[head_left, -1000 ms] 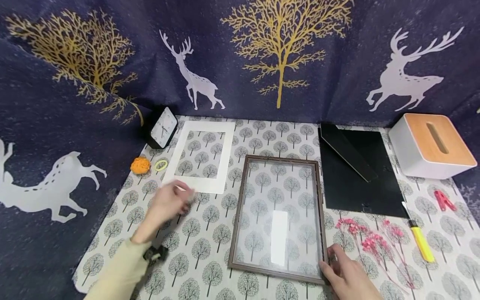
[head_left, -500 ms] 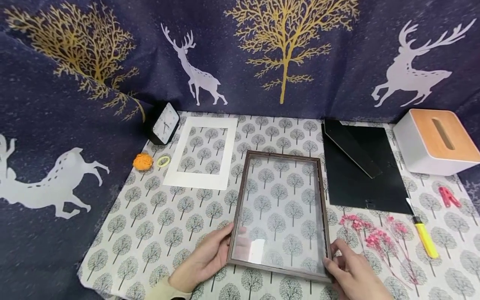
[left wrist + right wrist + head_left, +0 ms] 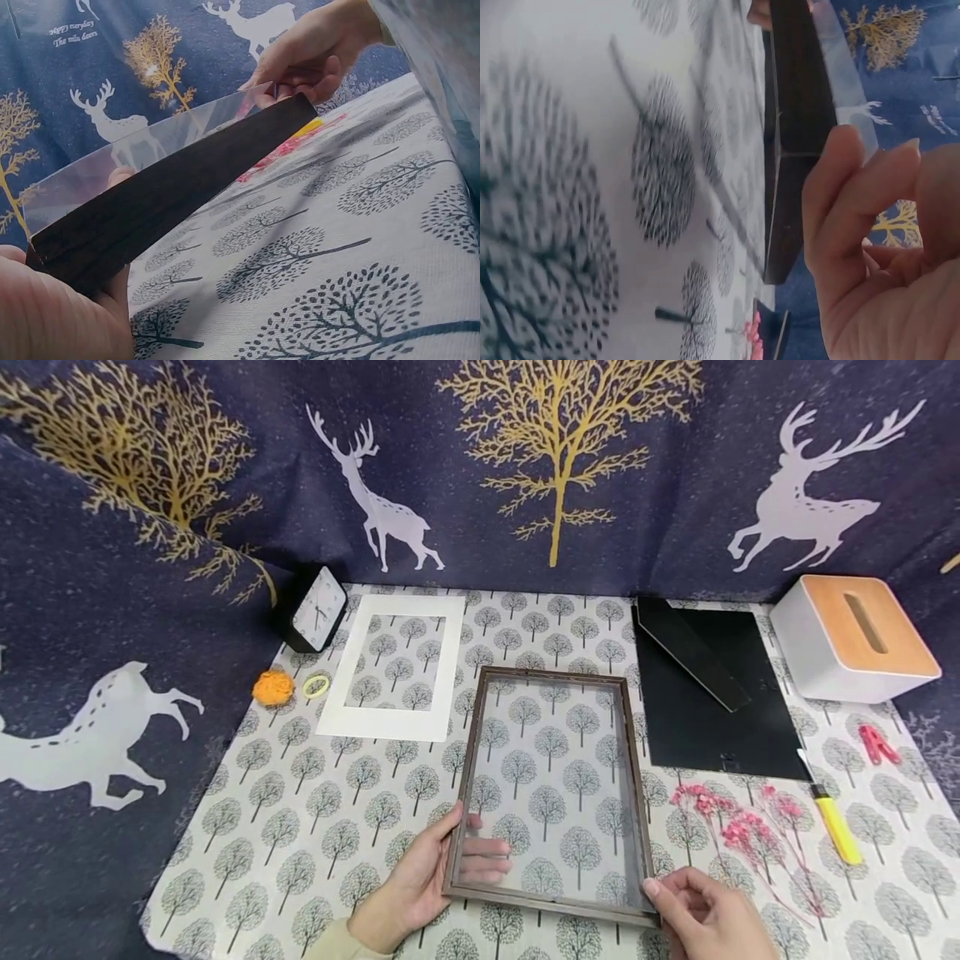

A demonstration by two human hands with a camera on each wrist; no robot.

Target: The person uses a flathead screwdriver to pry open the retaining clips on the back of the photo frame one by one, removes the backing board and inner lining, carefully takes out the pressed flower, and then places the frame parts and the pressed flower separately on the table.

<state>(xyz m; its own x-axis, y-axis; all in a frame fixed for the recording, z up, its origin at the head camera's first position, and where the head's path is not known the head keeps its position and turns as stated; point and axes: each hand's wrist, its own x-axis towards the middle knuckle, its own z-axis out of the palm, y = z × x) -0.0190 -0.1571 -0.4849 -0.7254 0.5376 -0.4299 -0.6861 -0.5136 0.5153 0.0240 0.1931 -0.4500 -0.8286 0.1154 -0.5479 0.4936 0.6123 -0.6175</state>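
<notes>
A dark brown wooden picture frame (image 3: 555,907) with a clear pane lies across both hands near the table's front. My left hand (image 3: 416,878) grips its lower left side, thumb along the edge and fingers beneath, visible through the pane. At the lower right corner, my right hand (image 3: 708,910) pinches the frame, its other fingers curled. The left wrist view has the frame's edge (image 3: 172,195) raised and tilted over the cloth. In the right wrist view, the thumb touches the frame's corner (image 3: 799,97).
Left of the frame lie a white mat (image 3: 386,724), a yellow ring (image 3: 316,686), orange twine (image 3: 273,688) and a clock (image 3: 319,610). On the right are a black backing board (image 3: 712,735), pink dried flowers (image 3: 750,831), a yellow-handled knife (image 3: 836,831), a red clip (image 3: 879,745) and a tissue box (image 3: 817,652).
My left hand came from beside the white mat down to the frame's left side and took hold of it. The frame has tilted slightly. My right hand stays at the lower right corner.
</notes>
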